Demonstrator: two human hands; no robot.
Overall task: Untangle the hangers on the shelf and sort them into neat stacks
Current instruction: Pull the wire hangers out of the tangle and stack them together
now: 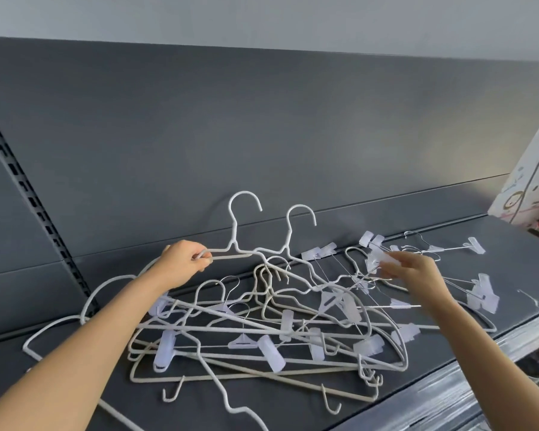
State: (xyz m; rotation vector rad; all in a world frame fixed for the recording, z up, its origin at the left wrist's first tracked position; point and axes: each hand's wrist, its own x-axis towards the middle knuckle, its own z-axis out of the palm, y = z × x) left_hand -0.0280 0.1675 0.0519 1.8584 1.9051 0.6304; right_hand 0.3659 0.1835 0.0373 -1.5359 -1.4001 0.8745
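From the head camera, a tangle of hangers [262,334], white wire ones mixed with clip hangers, lies heaped mid-way along the dark grey shelf [293,413]. The left hand [182,265] has its fingers curled round the shoulder end of a white hanger [234,231], whose hook stands up against the back panel. To the right, the right hand [417,272] pinches a translucent clip [381,256]. A patterned box [529,181] stands at the far right.
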